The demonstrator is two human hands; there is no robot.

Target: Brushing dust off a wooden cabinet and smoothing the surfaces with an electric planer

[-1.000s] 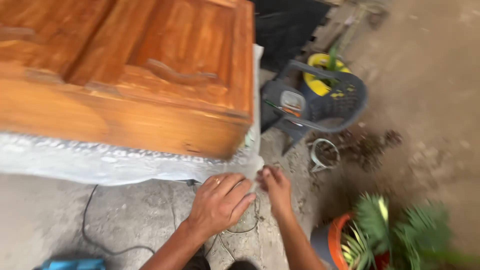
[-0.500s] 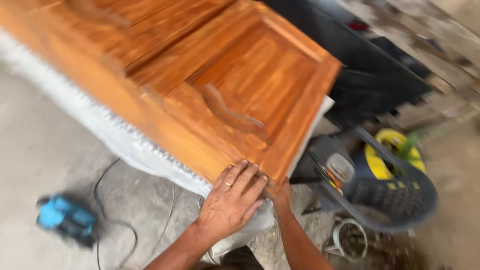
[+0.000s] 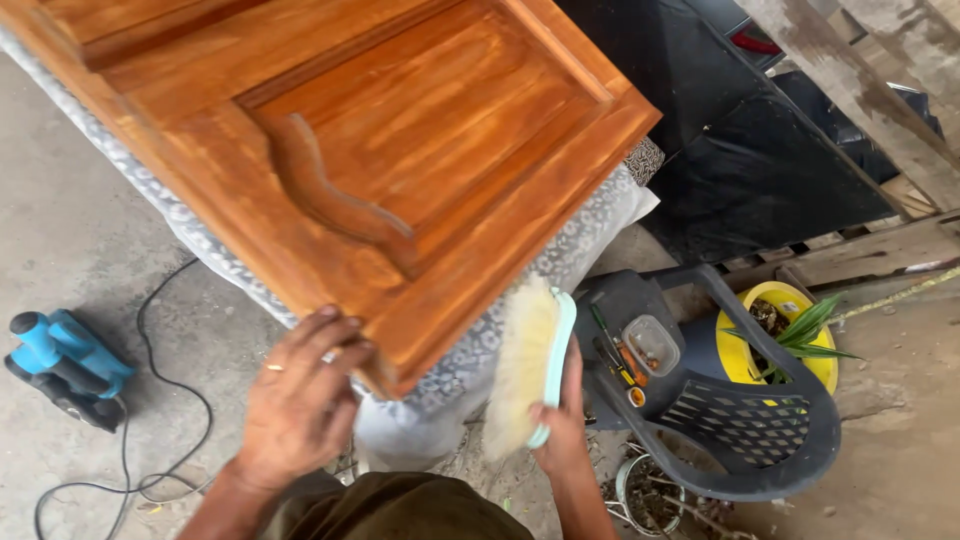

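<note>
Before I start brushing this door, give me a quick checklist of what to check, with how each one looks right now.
1. Brush held: ok. The right hand grips the brush by its pale green back, bristles facing the door.
2. Door steadied: ok. The left hand rests its fingers on the near corner of the door.
3. Door support: cannot tell. A patterned cloth hides what lies under the door.
4. Floor hazards: not ok. A blue power tool and its cord lie on the floor at the left.
5. Right side room: not ok. A dark plastic chair holding small tools stands close to the brush.
</note>
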